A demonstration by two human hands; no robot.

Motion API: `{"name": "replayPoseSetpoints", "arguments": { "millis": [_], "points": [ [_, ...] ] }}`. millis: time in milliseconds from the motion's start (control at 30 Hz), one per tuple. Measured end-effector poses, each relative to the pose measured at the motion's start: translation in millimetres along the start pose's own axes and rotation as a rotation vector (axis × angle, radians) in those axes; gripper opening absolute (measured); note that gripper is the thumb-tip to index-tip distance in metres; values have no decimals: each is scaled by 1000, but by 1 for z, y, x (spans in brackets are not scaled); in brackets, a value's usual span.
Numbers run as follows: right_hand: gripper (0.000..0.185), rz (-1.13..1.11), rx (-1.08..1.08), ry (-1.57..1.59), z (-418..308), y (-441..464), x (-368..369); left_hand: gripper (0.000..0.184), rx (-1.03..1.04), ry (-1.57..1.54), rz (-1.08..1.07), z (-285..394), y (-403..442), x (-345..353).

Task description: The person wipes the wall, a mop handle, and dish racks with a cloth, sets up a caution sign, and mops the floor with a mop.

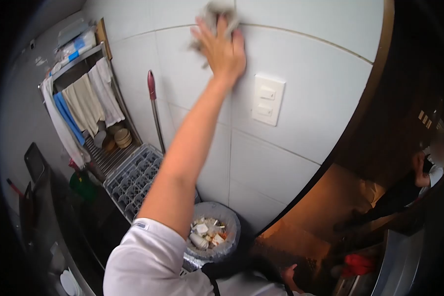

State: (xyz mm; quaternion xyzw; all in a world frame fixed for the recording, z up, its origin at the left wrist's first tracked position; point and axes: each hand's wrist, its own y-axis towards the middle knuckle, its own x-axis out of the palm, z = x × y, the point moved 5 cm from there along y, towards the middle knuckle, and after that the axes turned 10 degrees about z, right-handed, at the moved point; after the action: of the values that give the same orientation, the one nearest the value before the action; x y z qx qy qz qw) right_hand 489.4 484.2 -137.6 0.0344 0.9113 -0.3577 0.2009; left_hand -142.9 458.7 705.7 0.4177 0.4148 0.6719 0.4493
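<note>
My left hand point(223, 52) is raised high against the white tiled wall point(301, 44), pressing a greyish cloth point(221, 9) flat to it. The cloth is blurred and bunched around the fingers, which are partly spread over it. Just below and to the right of this hand is a white switch plate point(268, 100) with two switches. Low at the bottom of the view, my right hand point(290, 275) hangs beside my body. Only a small part of it shows, and its fingers are mostly hidden.
Below my arm stands a lined waste bin point(237, 229) holding food scraps and paper. A grey dish rack point(133, 177), a red-handled pole point(152, 89) and a metal shelf with hanging towels point(81, 101) are at left. Another person point(404, 192) is beyond the doorway.
</note>
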Motion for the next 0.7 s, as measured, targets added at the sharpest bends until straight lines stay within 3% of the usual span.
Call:
{"name": "replayPoseSetpoints", "arguments": {
  "millis": [33,100,167,267,367,400,467,500,533,633,667,700],
  "points": [
    [96,8,-8,-3,2,-5,-1,66,-120,-50,-2,-15,-40,-13],
    [98,25,-28,0,-12,-20,8,72,-87,-14,-80,-35,-144,-32],
    [91,-21,-27,-70,-27,-32,13,70,16,248,-442,-54,-255,-54],
    [87,-59,-92,-133,-56,-44,18,57,-37,43,-761,-64,-306,-79],
    [88,-84,-151,-85,-87,-51,15,46,196,221,-748,-53,-217,-65],
    [90,-96,-163,-52,-92,-54,16,46,294,215,-461,-52,-179,-53],
    [91,-125,-242,-89,-97,-29,16,45,278,143,-309,-40,-93,-34],
    [92,-137,-273,-118,-90,-25,7,45,156,-113,-245,-36,-61,-28],
    [92,-92,-280,-195,-86,-32,-5,47,73,-128,-301,-27,-37,-28],
    [93,4,-290,-355,-98,-54,-13,49,332,159,133,-17,-44,-42],
    [93,19,-276,-356,-97,-64,-13,49,-119,134,-93,-36,-69,-37],
    [93,34,-262,-356,-96,-72,-13,50,-287,67,-21,-51,-101,-43]
  ]
}}
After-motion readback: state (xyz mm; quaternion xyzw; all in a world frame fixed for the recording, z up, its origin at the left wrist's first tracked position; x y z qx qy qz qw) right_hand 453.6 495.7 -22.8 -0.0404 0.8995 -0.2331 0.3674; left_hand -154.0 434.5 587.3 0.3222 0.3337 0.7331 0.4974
